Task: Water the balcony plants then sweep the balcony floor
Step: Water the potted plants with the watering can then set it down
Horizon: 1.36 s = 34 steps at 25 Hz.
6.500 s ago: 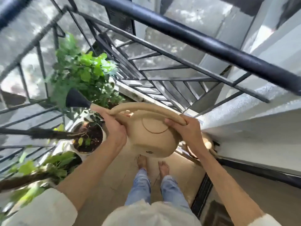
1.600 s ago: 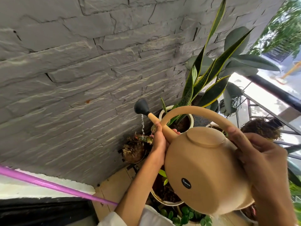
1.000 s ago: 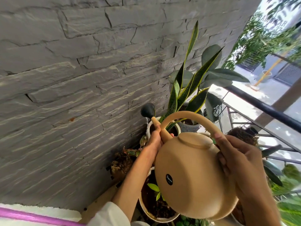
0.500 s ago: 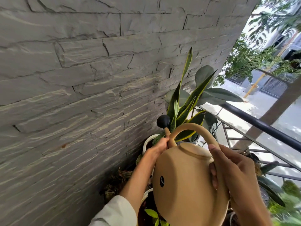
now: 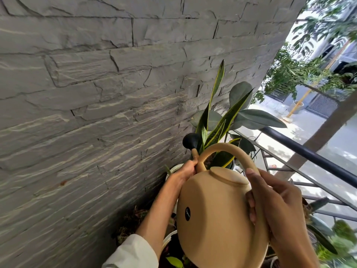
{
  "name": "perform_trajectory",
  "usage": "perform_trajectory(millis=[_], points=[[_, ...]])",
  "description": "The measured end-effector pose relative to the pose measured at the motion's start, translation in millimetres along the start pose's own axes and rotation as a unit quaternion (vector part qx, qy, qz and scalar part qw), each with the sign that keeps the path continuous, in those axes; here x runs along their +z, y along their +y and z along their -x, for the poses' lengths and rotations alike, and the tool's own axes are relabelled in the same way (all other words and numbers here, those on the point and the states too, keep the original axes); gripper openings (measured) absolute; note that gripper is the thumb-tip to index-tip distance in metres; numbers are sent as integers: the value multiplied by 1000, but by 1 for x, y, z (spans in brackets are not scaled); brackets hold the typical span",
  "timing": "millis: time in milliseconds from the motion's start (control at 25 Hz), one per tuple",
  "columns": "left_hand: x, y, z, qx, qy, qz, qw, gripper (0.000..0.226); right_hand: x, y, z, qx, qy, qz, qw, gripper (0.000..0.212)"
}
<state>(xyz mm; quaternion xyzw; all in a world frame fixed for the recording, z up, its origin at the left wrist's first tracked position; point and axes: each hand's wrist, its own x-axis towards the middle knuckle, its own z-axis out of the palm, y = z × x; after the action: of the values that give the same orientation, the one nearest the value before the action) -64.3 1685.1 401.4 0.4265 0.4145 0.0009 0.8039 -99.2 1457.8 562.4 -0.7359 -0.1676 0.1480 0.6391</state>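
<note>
A round beige watering can (image 5: 214,215) fills the lower middle of the head view, tipped forward. Its black rose (image 5: 190,141) points at a snake plant (image 5: 214,120) with yellow-edged leaves, standing in a pot by the stone wall. My left hand (image 5: 186,169) grips the base of the spout. My right hand (image 5: 278,204) holds the arched handle at the back of the can. A white pot rim (image 5: 173,168) shows just left of my left hand. No stream of water is visible.
A grey stone wall (image 5: 96,113) runs along the left. A black railing (image 5: 309,153) crosses on the right, with the street and trees beyond. Broad dark leaves (image 5: 257,115) stand behind the snake plant. Dried plant matter (image 5: 133,219) and more potted greenery (image 5: 338,240) lie low down.
The view has swung from the railing side to the stone wall. The can has moved from the low dried plant up and right to the snake plant. Both hands kept their hold.
</note>
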Motion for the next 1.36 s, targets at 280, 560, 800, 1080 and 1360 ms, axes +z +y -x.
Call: perform_trajectory(millis=[280, 560, 800, 1080, 1360], points=[[14, 29, 43, 61, -24, 52, 996, 38, -15, -13, 11, -3, 14, -44, 999, 16], [53, 98, 119, 161, -61, 85, 981, 47, -55, -66, 25, -93, 28, -86, 991, 20], [107, 104, 202, 236, -25, 59, 970, 54, -123, -76, 32, -147, 15, -109, 983, 23], [151, 71, 264, 301, 15, 70, 951, 60, -196, -69, 35, -161, -15, -150, 975, 25], [222, -8, 300, 335, 91, 128, 929, 46, -294, -49, 46, -164, -73, -142, 973, 27]])
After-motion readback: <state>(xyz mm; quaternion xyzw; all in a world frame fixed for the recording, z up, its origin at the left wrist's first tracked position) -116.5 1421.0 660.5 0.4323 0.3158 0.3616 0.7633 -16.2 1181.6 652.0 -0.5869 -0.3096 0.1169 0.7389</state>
